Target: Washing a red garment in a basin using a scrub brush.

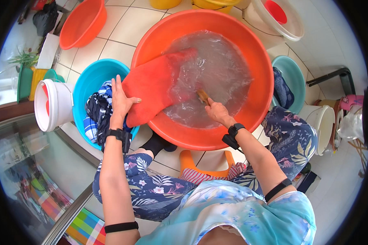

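My left hand [121, 98] rests at the left edge of a red cloth [147, 90], fingers stretched upward and thumb out on the fabric. The cloth drapes over the left rim of a large orange basin [256, 102], with its far part in cloudy water [212, 73]. My right hand [218, 112] grips a wooden implement [203, 96], probably a brush, its far end at the water. Left of the basin, a blue tub [86, 75] holds black, blue and white fabrics [96, 112] beneath and beside my left arm.
An orange bowl [81, 30], white buckets [53, 104] and yellow buckets [212, 4] surround the basin. A pale teal basin [298, 77] holds dark cloth. An orange stool [188, 162] is between my legs. A glass-topped unit [28, 155] stands left, a white wall [335, 32] right.
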{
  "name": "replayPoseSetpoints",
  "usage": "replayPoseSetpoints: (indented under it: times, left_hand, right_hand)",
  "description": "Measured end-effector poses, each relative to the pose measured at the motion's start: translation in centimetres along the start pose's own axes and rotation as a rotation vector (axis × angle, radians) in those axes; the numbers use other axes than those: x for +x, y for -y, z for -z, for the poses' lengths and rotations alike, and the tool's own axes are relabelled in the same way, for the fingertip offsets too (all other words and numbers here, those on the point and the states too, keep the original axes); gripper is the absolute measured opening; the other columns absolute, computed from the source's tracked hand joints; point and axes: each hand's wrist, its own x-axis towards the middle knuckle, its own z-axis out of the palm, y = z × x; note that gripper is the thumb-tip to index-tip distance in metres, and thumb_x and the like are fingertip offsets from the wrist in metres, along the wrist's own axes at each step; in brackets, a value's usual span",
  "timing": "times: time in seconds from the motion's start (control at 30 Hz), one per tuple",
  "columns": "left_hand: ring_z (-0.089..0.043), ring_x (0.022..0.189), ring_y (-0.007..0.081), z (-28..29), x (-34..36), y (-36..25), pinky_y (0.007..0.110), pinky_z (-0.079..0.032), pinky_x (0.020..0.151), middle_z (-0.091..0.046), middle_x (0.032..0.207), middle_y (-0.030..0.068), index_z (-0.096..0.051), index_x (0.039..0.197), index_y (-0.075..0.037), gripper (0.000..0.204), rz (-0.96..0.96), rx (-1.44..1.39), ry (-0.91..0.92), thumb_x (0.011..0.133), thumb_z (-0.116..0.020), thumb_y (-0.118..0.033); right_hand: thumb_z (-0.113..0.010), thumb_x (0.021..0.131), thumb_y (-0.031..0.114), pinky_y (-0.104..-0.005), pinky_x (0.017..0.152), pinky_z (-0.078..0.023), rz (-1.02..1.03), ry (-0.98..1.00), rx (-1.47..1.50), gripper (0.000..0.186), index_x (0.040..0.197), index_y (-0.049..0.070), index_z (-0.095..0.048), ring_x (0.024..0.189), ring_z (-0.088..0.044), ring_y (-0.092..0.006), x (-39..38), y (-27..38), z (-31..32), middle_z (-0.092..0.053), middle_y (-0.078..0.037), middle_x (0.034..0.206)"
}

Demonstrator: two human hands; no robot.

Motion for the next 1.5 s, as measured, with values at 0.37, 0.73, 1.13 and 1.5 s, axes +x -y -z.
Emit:
replayPoseSetpoints:
  times: [0.37,0.73,1.13,1.5]
  left_hand:
    - [-0.062,0.096,0.0355,-0.3,0.0,-5.3,0.044,-0.049,0.081,-0.065,0.098,0.0204,-0.056,0.102,0.000,0.063,0.151,0.324,0.225,0.057,-0.086,-0.032]
    - [-0.061,0.088,0.0371,1.3,-0.9,-17.6,0.047,-0.049,0.072,-0.064,0.087,0.0161,-0.054,0.088,-0.005,0.023,-0.229,0.377,0.130,0.068,-0.064,-0.005]
    - [-0.059,0.081,0.0237,9.6,1.5,-24.6,0.038,-0.045,0.068,-0.057,0.078,0.0036,-0.054,0.083,-0.010,0.021,-0.846,0.723,-0.258,0.067,-0.066,-0.004]
    - [-0.053,0.074,0.0200,6.6,-2.3,-20.5,0.033,-0.042,0.066,-0.048,0.072,0.0034,-0.053,0.079,-0.011,0.013,-1.103,0.715,-0.223,0.069,-0.059,-0.005]
  right_hand:
    - [-0.051,0.087,0.032,-0.0333,0.050,-0.048,-0.063,-0.140,0.642,0.053,0.132,0.004,-0.047,0.064,-0.060,-0.0208,-3.8,-2.6,0.5,-0.061,-0.012,0.079]
    - [-0.051,0.088,0.031,-0.0323,0.034,-0.038,-0.142,-0.100,1.045,0.050,0.130,0.003,-0.049,0.041,-0.045,-0.0152,-7.1,-1.3,6.3,-0.049,-0.004,0.065]
    - [-0.051,0.091,0.029,-0.0318,0.040,-0.034,-0.209,-0.161,1.508,0.031,0.112,0.006,-0.048,0.045,-0.033,-0.0134,-8.6,-2.3,9.9,-0.035,-0.001,0.063]
    - [-0.053,0.091,0.028,-0.0330,0.039,-0.031,-0.403,0.144,1.685,0.029,0.078,0.005,-0.042,0.042,-0.031,-0.0169,-6.8,-0.4,5.8,-0.035,-0.007,0.056]
